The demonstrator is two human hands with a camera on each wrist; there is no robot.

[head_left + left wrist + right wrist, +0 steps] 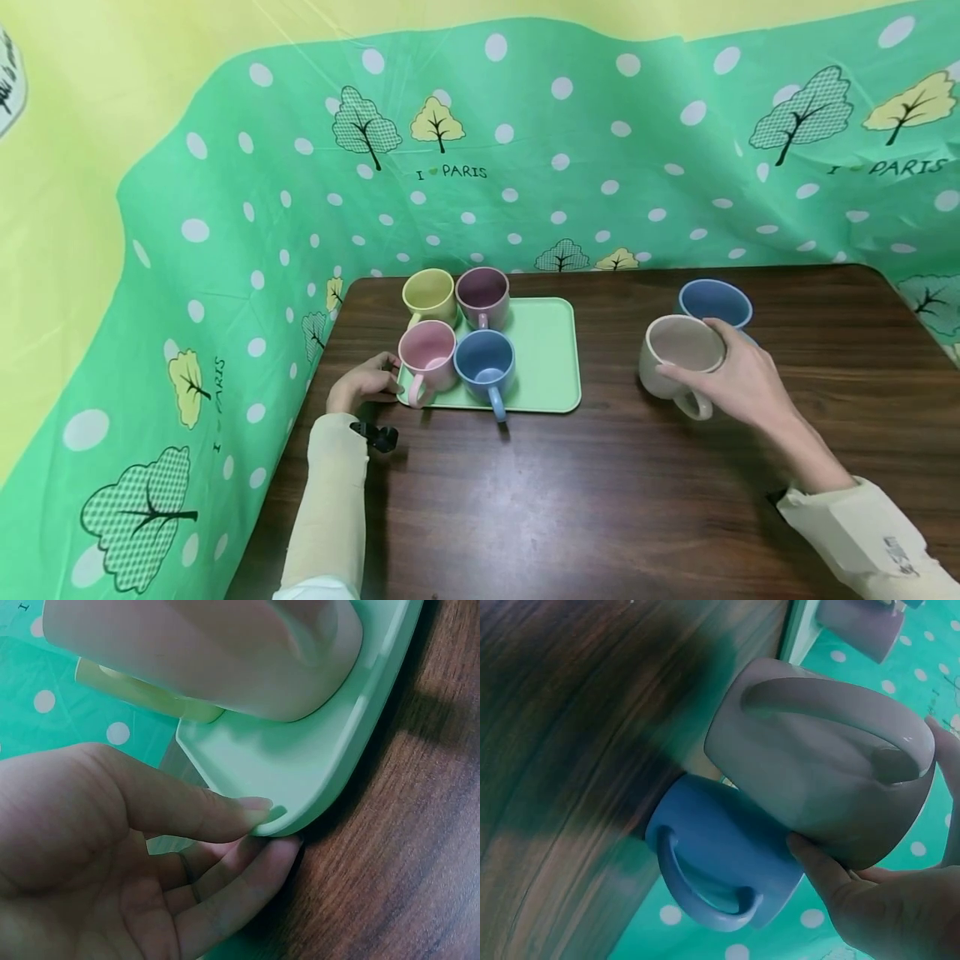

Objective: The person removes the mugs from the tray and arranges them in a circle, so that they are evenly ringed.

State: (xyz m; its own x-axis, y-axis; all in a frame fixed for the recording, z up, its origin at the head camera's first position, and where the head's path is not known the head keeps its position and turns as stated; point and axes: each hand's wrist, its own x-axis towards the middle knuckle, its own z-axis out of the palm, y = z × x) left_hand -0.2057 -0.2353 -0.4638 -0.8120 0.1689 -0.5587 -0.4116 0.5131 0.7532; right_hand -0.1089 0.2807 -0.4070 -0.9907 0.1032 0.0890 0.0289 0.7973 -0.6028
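Note:
My right hand (738,375) grips a grey-beige mug (660,379) by its rim, thumb on the near side and fingers across the far side. In the right wrist view this mug (817,765) is raised off the wood, its handle facing the camera. A blue mug (716,302) stands just behind it, partly hidden. On the left, my left hand (367,381) pinches the near left corner of a light green tray (547,358), thumb on top of the rim and fingers beneath. Close to that hand, a pink mug (427,354) stands on the tray.
A second blue mug (485,362), a yellow mug (430,293) and a purple mug (482,296) also stand on the tray's left part. The dark wooden table (525,500) meets a green dotted cloth (525,167) at the back and left.

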